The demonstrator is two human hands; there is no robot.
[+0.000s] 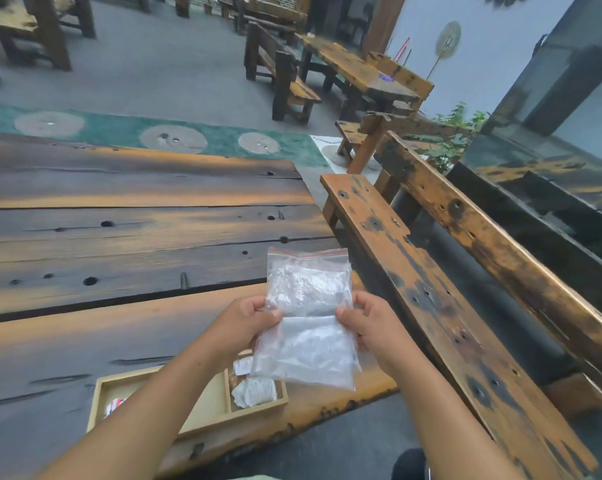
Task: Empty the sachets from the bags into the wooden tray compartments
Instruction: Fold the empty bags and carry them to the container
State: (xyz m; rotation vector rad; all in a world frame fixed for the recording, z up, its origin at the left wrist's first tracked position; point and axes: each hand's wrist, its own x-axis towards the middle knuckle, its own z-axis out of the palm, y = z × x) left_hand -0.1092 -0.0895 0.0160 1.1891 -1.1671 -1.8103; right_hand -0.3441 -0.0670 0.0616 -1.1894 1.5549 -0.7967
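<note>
Left hand (245,323) and right hand (370,327) pinch the bag (306,344) at 9 and 3 o'clock; tipped hastily, it could spill past the wooden tray (97,400) at 7.

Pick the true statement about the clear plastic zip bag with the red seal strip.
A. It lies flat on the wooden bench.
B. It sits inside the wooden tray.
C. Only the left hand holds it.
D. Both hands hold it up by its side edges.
D: the left hand and the right hand each pinch a side edge of the clear plastic zip bag, raised above the pale wooden compartment tray.
</note>
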